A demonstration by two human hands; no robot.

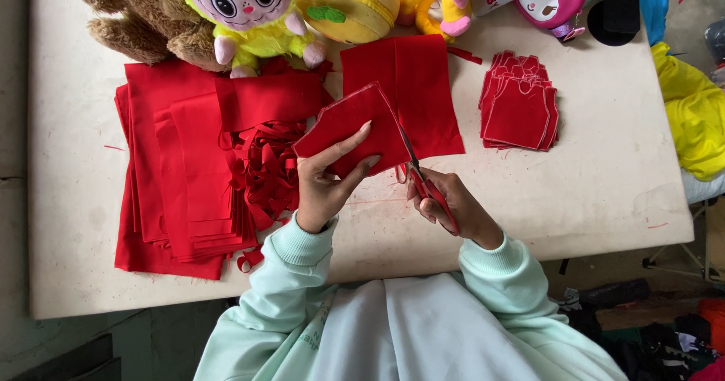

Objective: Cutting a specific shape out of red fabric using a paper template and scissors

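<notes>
Two hands at work over worktop (604, 185), near front edge. Large red fabric stack (170, 169) sits toward left edge, cut pieces pile (519, 103) toward right, plush toys (249, 11) along back edge. Your left hand (325, 185) pinches red fabric piece (355, 124), lifted above worktop middle. Your right hand (453, 203) closed around red scissors (423, 177), blades at piece's right edge. Keep fabric taut, follow pale outline, take short snips, fingers clear of blades.
</notes>
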